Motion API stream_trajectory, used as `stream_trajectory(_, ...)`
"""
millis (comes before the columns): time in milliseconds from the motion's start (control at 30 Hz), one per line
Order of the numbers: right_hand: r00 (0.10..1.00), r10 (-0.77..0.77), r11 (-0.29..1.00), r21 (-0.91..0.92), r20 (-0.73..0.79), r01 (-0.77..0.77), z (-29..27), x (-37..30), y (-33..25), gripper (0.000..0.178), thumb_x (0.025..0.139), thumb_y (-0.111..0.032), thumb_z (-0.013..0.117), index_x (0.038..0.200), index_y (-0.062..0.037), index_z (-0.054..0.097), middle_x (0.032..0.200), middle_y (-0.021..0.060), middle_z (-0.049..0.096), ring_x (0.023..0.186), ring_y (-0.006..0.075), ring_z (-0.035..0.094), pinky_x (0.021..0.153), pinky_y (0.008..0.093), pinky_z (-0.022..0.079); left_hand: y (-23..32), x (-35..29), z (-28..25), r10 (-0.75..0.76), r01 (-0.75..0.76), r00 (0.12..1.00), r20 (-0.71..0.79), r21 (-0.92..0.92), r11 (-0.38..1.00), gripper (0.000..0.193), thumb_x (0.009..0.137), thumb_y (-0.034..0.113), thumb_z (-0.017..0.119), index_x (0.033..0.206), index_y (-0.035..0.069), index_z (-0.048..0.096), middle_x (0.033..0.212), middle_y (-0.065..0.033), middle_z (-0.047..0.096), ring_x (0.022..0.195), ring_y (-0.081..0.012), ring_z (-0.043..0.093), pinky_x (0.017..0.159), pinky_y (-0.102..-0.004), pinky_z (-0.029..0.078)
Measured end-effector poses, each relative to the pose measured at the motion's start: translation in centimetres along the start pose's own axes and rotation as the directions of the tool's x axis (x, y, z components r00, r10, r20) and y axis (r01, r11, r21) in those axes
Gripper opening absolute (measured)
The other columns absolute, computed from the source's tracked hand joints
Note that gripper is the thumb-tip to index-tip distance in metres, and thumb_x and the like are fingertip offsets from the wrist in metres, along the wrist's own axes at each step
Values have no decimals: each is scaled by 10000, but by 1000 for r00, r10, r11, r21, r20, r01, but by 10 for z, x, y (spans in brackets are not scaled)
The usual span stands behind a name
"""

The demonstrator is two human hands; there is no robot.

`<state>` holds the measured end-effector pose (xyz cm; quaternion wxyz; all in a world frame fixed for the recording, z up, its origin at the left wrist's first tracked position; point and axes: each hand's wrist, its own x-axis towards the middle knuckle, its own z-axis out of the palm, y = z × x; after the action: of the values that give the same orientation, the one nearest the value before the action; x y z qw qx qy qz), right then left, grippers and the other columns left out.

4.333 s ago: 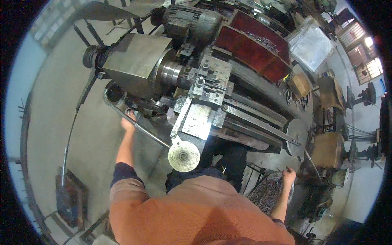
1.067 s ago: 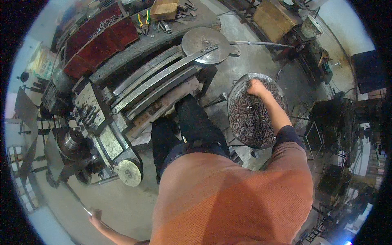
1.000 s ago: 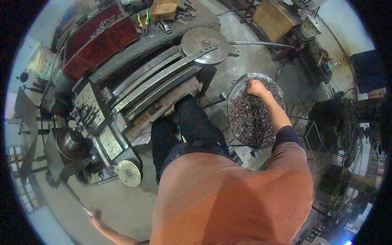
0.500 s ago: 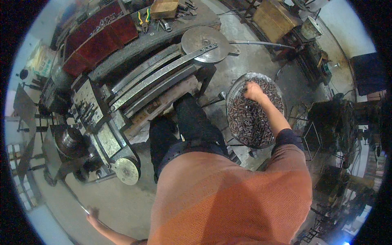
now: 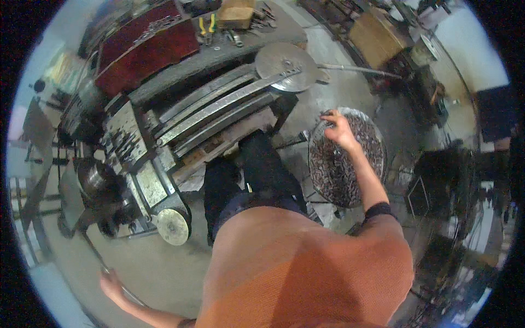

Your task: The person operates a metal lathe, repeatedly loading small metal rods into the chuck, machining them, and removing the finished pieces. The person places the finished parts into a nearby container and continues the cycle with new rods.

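Observation:
At the lower left, my left hand is closed round a long thin metal rod, which reaches up toward the machine and down past my wrist. My right hand is raised over the far side of a round basin at my right. Something small and dark, seemingly one of the metal pieces, shows at its curled fingertips; blur hides its exact shape. Several short metal cylinders fill the basin. In front of me stands a machine with long steel bars and a round disc.
A workbench behind the machine carries a dark red tray of small parts, yellow-handled pliers and an open box. A pulley wheel stands at the machine's near end. Dark metal racks line the right side.
My right hand has lifted out of the metal pieces, its fingers now over the basin's far rim. My left hand has shifted slightly left and up with the rod. The view has tilted a little.

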<state>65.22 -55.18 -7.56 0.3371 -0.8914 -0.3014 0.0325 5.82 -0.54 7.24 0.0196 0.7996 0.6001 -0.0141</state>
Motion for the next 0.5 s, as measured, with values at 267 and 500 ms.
stream_trajectory(267,686,-728,615,447,5,650,64,56,-234,516,506,-44,585,1021,-28,605,1141,215,479,1021,347,523,860,350,432,285,-34,-41,602,-688,724,-337,-420,592,297,788,237,600,987,18,626,901,-155,640,822,-263,626,726,-313,481)
stream_trajectory(500,451,-887,447,433,99,783,83,64,-333,492,497,-57,625,984,6,586,1108,242,474,995,388,514,838,372,440,332,-38,-6,735,-713,588,-339,-646,272,309,820,329,552,681,60,611,572,-133,569,564,-325,570,516,-404,434)
